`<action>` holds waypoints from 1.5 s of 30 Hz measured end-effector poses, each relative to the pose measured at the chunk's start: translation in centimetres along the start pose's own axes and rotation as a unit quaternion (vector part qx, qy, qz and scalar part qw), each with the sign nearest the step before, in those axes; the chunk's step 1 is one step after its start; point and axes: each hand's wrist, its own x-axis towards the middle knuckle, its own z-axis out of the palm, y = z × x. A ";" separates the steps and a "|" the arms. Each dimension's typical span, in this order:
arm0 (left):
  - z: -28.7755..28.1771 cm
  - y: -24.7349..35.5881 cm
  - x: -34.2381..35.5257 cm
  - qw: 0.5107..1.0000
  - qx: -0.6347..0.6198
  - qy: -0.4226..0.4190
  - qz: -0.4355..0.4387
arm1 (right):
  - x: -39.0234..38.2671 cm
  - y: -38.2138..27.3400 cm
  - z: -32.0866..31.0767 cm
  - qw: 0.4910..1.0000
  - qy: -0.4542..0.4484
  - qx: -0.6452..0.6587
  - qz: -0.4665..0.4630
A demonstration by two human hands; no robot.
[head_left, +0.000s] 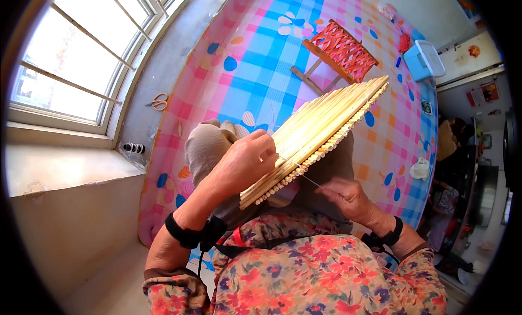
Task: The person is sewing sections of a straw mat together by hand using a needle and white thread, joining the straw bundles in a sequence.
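Observation:
A stiff mat of pale yellow straw stalks (321,124), bound side by side, slants across my lap with its cut stalk ends toward my right. My left hand (250,160) is closed at the mat's near left side, and a thin thread (312,181) runs from its fingers over the stalks. On the other side of the stalk ends, my right hand (348,198) is closed on the thread, which stretches taut from the mat's edge. The right fingers are slightly blurred.
A checked, flowered sheet (255,59) covers the surface before me. On it are a small wooden-framed stool with red woven strapping (342,51), a light blue plastic box (424,59) and a white bag (420,168). Scissors (158,102) and thread spools (134,148) lie by the barred window.

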 end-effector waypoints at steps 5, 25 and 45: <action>0.7 0.5 -1.1 0.998 -0.040 0.050 0.015 | 0.2 0.7 -0.1 0.997 -0.004 0.062 0.050; 4.8 3.9 -2.2 0.873 0.449 0.176 0.072 | 5.1 -3.1 0.1 0.927 -0.063 0.239 -0.283; 5.5 3.8 -1.5 0.883 0.424 0.178 0.089 | -0.7 -3.1 0.1 0.948 -0.030 0.283 -0.143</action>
